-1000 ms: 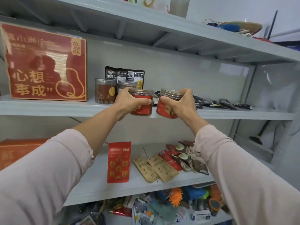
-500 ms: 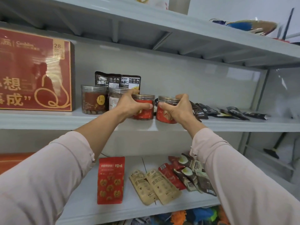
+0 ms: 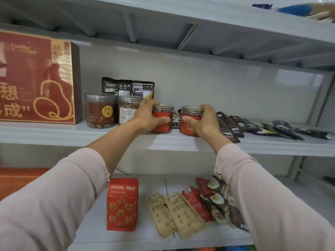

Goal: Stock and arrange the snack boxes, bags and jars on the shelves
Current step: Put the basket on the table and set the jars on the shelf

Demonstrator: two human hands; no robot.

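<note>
Two red jars held on the middle shelf, one in each hand

The left red jar (image 3: 161, 115) is gripped by the left hand (image 3: 146, 116) and the right red jar (image 3: 190, 113) by the right hand (image 3: 204, 122), with the fingers (image 3: 205, 108) of each hand curled round the jar's side and the thumb laid across the red label; both jars are upright, a little apart, and appear to stand on the middle shelf (image 3: 163, 142). Just left of them two larger clear jars (image 3: 99, 111) are stood, with black bags (image 3: 126, 87) upright behind and a big red box (image 3: 36, 78) further left. Dark packets (image 3: 253, 125) are laid flat to the right. On the lower shelf (image 3: 145, 240) a red bag (image 3: 122, 203), tan pouches (image 3: 174, 212) and further red and dark packs (image 3: 213, 200) are laid out
</note>
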